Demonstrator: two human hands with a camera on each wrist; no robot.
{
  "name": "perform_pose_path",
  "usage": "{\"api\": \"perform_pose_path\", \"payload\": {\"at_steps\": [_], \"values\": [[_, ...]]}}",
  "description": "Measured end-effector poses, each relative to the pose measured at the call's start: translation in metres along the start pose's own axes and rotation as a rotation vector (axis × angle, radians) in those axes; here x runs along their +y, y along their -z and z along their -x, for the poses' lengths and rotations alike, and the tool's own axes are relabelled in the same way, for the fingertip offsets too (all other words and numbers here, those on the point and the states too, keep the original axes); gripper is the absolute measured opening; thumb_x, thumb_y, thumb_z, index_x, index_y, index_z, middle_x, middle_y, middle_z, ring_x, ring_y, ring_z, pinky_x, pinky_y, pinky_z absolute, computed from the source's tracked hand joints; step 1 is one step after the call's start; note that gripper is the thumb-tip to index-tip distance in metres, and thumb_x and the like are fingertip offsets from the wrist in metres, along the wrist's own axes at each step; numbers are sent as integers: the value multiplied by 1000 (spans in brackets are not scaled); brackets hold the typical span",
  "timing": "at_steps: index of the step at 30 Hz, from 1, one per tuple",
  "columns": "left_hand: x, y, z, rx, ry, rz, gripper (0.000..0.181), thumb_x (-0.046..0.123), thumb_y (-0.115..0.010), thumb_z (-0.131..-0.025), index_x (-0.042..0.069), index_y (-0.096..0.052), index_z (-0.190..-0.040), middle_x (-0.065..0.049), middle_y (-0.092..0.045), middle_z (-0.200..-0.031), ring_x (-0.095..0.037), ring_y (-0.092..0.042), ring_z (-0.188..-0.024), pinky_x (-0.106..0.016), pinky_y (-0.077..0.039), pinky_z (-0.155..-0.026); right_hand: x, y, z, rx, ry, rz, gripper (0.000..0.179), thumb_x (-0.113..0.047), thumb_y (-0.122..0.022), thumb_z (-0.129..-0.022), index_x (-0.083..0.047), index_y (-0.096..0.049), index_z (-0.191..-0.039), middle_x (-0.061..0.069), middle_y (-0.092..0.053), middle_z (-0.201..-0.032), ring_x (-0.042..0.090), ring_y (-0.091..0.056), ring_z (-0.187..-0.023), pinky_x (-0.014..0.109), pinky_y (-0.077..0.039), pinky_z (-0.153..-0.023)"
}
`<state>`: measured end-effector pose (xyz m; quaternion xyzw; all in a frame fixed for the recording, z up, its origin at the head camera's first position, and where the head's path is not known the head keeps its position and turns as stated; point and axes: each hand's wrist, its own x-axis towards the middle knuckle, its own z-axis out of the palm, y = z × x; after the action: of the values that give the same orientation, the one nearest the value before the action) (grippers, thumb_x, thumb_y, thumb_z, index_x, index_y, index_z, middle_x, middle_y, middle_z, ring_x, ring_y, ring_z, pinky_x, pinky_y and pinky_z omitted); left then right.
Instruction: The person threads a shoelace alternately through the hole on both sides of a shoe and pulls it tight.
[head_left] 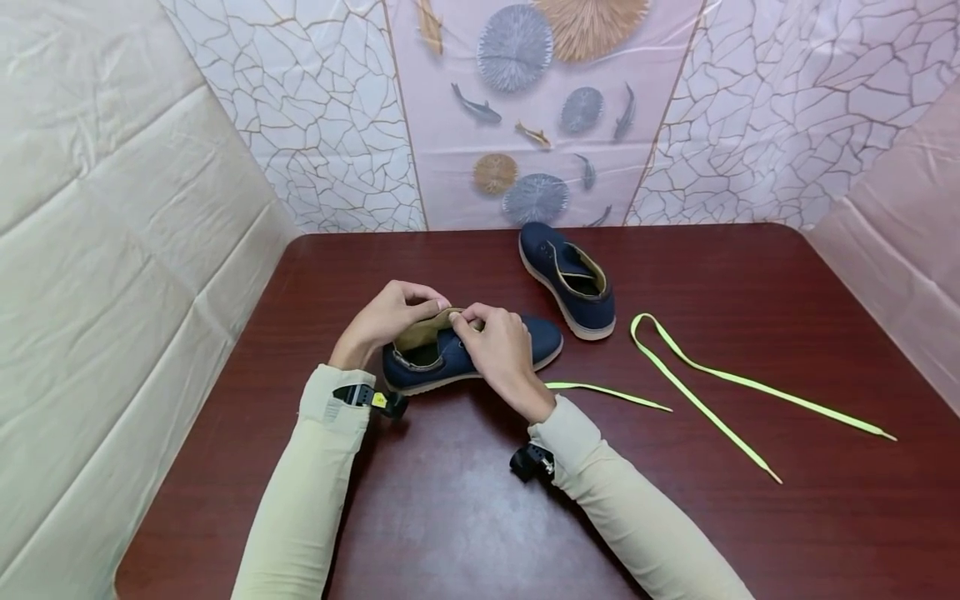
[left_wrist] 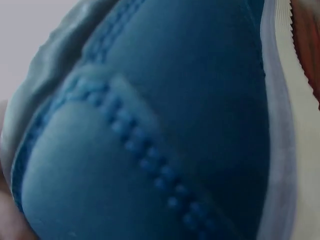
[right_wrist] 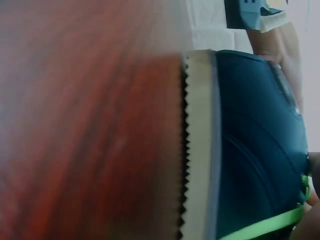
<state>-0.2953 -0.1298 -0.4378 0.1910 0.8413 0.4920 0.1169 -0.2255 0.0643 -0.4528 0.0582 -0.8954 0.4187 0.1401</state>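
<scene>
Near shoe: sitting upright on the table.
Left hand: pinching the far rim.
Right hand: pinching it nearer the toe; whether also holding the lace, cannot tell.
Upper: probably weighing little, flexing softly; rim offering the best hold.
Sole: likely resisting bends.

Glossy red-brown table — pale creased walls, crackle-patterned backdrop.

A glossy, dark reddish-brown table with rounded far corners is backed by a pale pink panel, printed with grey and gold discs and fish. It is flanked by white, crack-patterned sections. Creased cream cloth is hung at left, pinkish cloth at right.
</scene>
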Motion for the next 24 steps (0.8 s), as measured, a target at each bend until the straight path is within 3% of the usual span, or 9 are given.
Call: {"api": "perform_pose_path", "payload": {"at_steps": [5,8,14,19,24], "values": [[8,-4,-1,147,113,234,24,16,-64,-107,-3,-75,-115,-11,-74,-104,-13,-68,-86,-23,-59,-79,1,10,-3,-47,8,-22,24,-36,-68,-102,-18,-79,-89,-4,-56,-62,17,-54,-58,34,-39,-57],[14,-4,1,235,136,352,25,17,-64,-107,-5,-72,-117,-15,-70,-104,-12,-65,-79,-24,-61,-73,2,15,-5,-89,29,-56,24,-32,-68,-104,-15,-80,-93,-1,-59,-65,19,-48,-55,34,-36,-57],[21,-2,3,388,77,389,27,21,-66,-107,-3,-73,-116,-6,-70,-97,-12,-61,-78,-33,-62,-74,0,18,-6,-155,47,-34,22,-28,-70,-104,-12,-81,-95,2,-68,-89,20,-54,-73,33,-42,-70],[23,1,4,512,11,374,27,24,-66,-106,-1,-74,-113,0,-70,-92,-19,-61,-81,-34,-62,-73,-5,19,-4,-170,19,37,21,-30,-71,-103,-14,-80,-94,2,-62,-85,21,-55,-71,34,-42,-65],[26,2,8,586,-16,346,26,21,-65,-107,-3,-74,-114,2,-68,-88,-14,-61,-73,-26,-60,-66,-6,19,-5,-190,-8,63,25,-32,-70,-103,-17,-77,-85,0,-61,-79,19,-53,-63,33,-39,-58]]}}
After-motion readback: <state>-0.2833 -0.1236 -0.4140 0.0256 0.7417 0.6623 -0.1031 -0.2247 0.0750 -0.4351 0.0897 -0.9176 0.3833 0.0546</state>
